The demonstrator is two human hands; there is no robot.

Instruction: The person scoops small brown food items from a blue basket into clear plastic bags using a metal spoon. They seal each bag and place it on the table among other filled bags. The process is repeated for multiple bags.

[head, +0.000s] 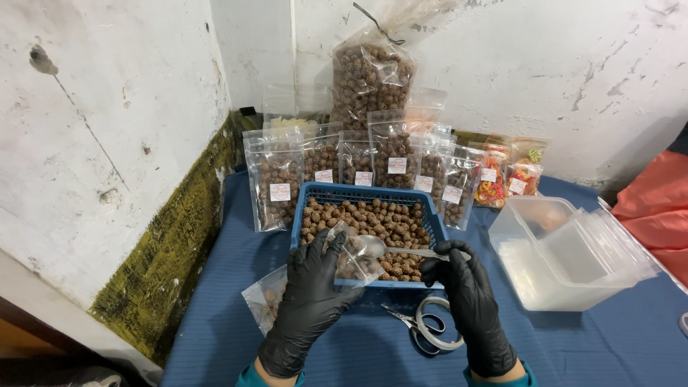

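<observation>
We are pinching small clear pouch [351, 254] with left hand [309, 301], fingers closed on its edge, above blue basket [322, 192] at 12 o'clock. Right hand [466, 297], fingers closed, is gripping spoon [380, 247]. Pouch judged light, floppy, slippery; hold near mouth.

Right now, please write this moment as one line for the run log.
left hand: holds small clear pouch | right hand: holds spoon at pouch mouth | blue basket: brown balls | scissors: on cloth

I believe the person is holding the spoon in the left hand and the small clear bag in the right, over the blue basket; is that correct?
Not quite: the head view shows the hands swapped. The right hand holds the spoon, and the left hand holds the small clear bag, over the blue basket.
</observation>
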